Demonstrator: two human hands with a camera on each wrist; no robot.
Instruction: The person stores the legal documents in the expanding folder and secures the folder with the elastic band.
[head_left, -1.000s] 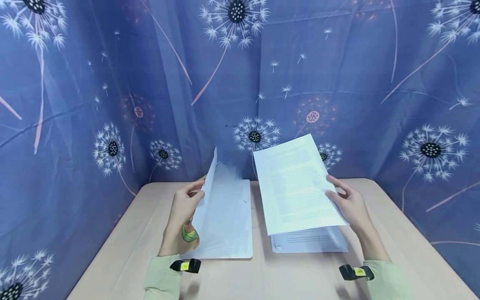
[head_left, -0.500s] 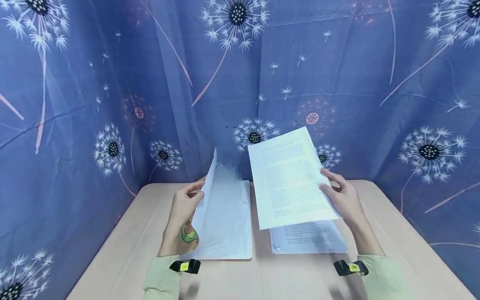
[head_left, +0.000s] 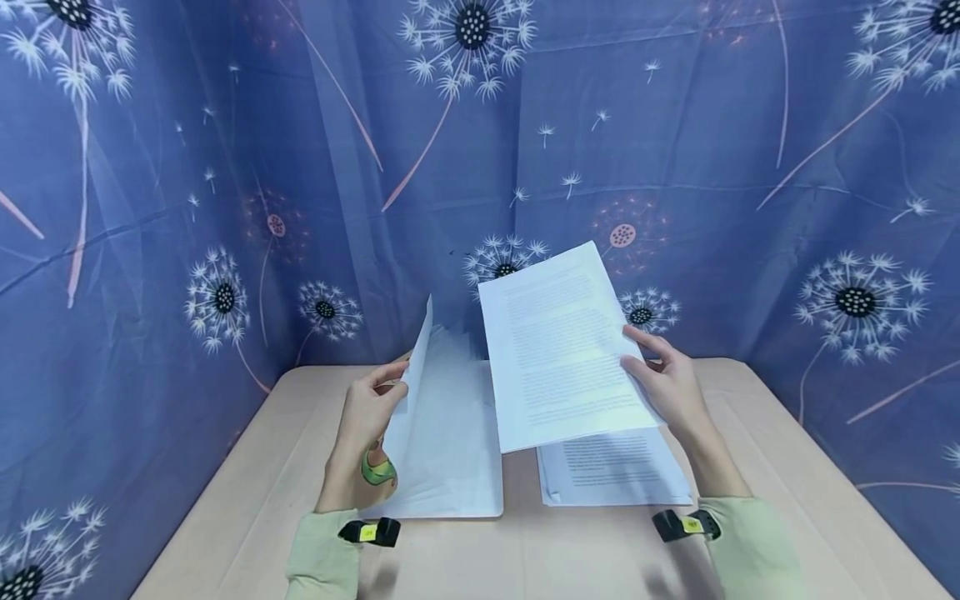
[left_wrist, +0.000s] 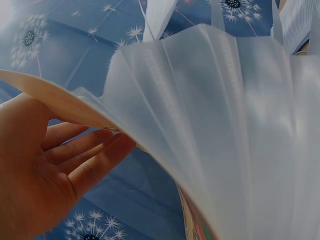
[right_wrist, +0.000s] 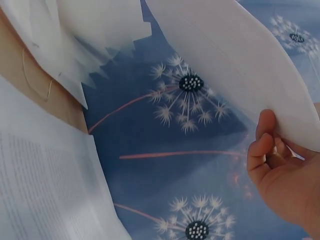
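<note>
A folder with clear plastic sleeves (head_left: 456,442) lies opened on the table at left of centre. My left hand (head_left: 369,410) holds its raised front cover (left_wrist: 65,102) by the edge, fingers on the outer face. In the left wrist view the sleeves (left_wrist: 200,105) fan out beside that cover. My right hand (head_left: 670,385) pinches a few printed sheets (head_left: 562,358) at their right edge, thumb on the printed face. These sheets hang tilted in the air, their left edge close to the folder's right side. Beneath them a stack of printed paper (head_left: 615,477) rests on the table, partly hidden.
The table (head_left: 525,554) has a pale covering. Blue cloth (head_left: 420,250) with a dandelion print stands close behind the table and along both sides. A narrow strip of table separates the folder from the paper stack.
My right hand has carried the sheets to the left and slightly upward, towards the folder. More of the stack beneath shows now. My left hand and the cover have stayed in place.
</note>
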